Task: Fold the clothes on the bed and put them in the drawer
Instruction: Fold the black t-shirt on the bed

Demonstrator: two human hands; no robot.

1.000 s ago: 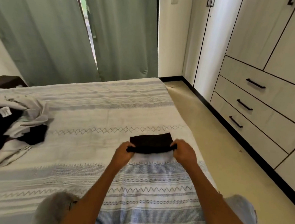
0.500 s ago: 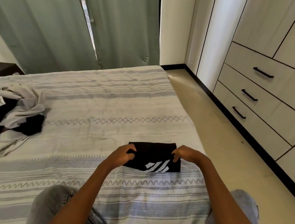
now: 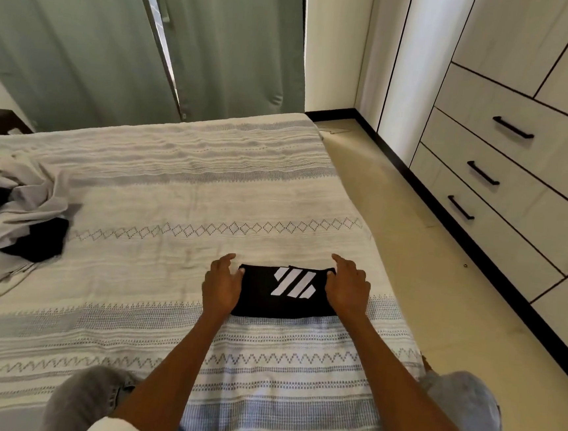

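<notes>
Clothes were down to one small black folded piece [image 3: 286, 293] lying flat on the bed [image 3: 173, 205], with the left hand [image 3: 221, 287] and right hand [image 3: 348, 291] resting open-fingered on its two ends, so pressing it flat and neat before lifting seemed best.

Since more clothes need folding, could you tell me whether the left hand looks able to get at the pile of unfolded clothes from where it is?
Probably yes: the bedspread lies bare between the left hand and the pile of unfolded clothes, though it likely needs a long stretch or lean.
</notes>
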